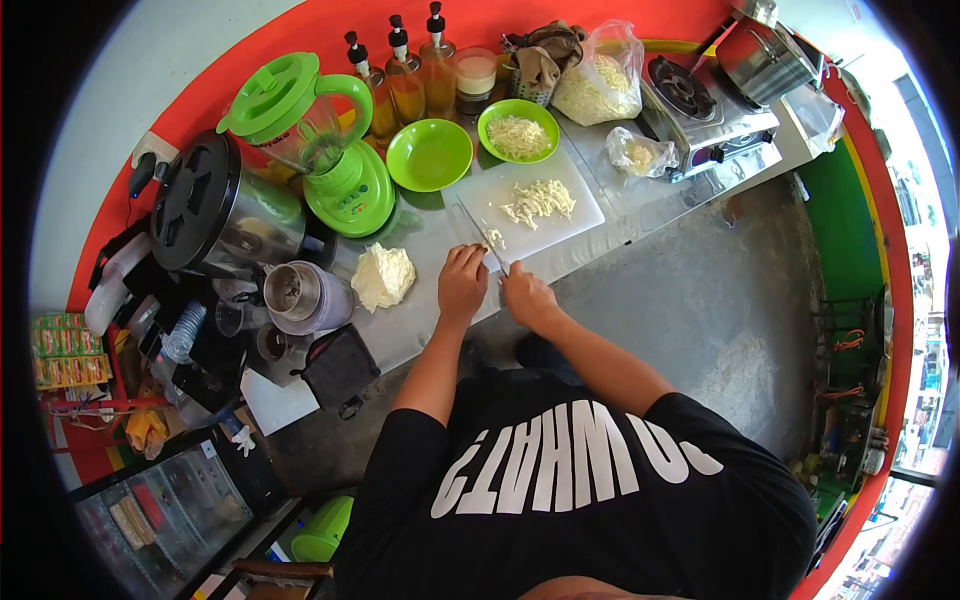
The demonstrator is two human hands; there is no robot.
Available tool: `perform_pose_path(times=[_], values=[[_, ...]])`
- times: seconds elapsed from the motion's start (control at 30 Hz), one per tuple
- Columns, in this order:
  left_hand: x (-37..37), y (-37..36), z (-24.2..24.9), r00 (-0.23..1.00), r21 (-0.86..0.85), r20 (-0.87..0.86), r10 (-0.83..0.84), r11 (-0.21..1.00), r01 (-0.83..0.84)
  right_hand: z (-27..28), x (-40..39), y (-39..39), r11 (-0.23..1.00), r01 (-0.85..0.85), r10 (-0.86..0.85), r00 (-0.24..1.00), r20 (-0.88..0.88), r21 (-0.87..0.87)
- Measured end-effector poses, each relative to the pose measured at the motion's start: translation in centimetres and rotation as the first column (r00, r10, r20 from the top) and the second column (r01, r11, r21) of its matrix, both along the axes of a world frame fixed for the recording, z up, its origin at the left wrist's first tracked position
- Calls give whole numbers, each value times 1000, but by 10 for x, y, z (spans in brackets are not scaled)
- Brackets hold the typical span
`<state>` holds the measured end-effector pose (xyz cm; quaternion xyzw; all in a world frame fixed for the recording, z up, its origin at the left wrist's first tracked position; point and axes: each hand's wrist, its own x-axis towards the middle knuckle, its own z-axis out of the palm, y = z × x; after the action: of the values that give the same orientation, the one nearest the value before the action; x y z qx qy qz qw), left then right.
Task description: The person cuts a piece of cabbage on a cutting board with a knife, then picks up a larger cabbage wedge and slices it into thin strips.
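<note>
My right hand (530,297) is wrapped round the handle of a knife (483,232), whose blade slants away across the left part of a white cutting board (580,217). My left hand (463,282) is at the board's near left corner, fingers curled together beside the blade; what they pinch is mostly hidden. A few pale cut bits (495,238) lie by the blade. Farther back on the board is a heap of pale shreds (540,202), which look like cabbage. To the left of my left hand, a creamy-white leafy lump (383,277) rests on the metal table.
Behind the board stand an empty green bowl (429,155) and a green bowl of shreds (518,131). A green blender (345,180) and pump bottles (405,75) are at back left. Filled plastic bags (600,85) and a gas stove (705,110) stand right; a black pouch (340,370) lies near left.
</note>
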<state>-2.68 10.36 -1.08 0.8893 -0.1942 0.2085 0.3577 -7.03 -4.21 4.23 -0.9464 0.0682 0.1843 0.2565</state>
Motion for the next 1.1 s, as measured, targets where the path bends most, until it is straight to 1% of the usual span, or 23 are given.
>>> perform_pose_path(times=[0.13, 0.17, 0.23, 0.37, 0.43, 0.47, 0.53, 0.6, 0.77, 0.87, 0.93, 0.97, 1.03, 1.07, 1.1], values=[[0, 0, -2, 999, -46, -37, 4, 999, -5, -5, -8, 0, 999, 48, -49, 998, -34, -17], [-1, 1, 0, 999, -46, -41, 6, 999, -8, -7, -6, 0, 999, 46, -47, 998, -37, -17], [0, 1, 1, 999, -39, -37, -1, 999, 0, -10, 1, -1, 1000, 22, -22, 1000, 22, -3], [-1, 1, -1, 998, -42, -67, 18, 999, -20, -10, -6, -16, 1000, -21, 21, 999, 42, 5], [-2, 2, -2, 996, 46, -74, 55, 998, -52, -6, -10, -28, 1000, -16, 16, 999, -38, -11], [-1, 4, -3, 995, 47, -64, 80, 996, -77, -3, -10, -34, 999, -41, 41, 999, -28, -9], [-2, 4, -7, 996, 81, -70, 61, 995, -55, 3, -13, -49, 999, -14, 13, 998, -53, -32], [-3, 4, -4, 995, 95, -79, 62, 994, -54, 3, -9, -63, 999, -12, 11, 1000, -24, -36], [-12, 6, 3, 995, 126, -91, -39, 991, 51, 6, 4, -84, 997, 49, -47, 999, 25, -55], [-15, 5, 7, 998, 152, -56, -31, 988, 39, 10, 5, -89, 996, 59, -55, 997, 61, -66], [-14, 4, 10, 996, 169, -80, -45, 984, 58, 4, 0, -89, 1000, 5, -8, 987, 162, 19], [-16, 4, 9, 992, 191, -104, -65, 978, 84, -2, -3, -90, 1000, 10, -12, 988, 154, 20], [-16, 3, 11, 993, 180, -101, -67, 980, 84, -2, -9, -86, 994, -76, 59, 981, 186, 83], [-15, 3, 11, 994, 168, -88, -61, 983, 75, -3, -12, -85, 994, -70, 53, 982, 180, 86], [-14, 4, 11, 993, 171, -94, -66, 982, 82, 10, -13, -78, 995, -81, 72, 985, 157, 50]])
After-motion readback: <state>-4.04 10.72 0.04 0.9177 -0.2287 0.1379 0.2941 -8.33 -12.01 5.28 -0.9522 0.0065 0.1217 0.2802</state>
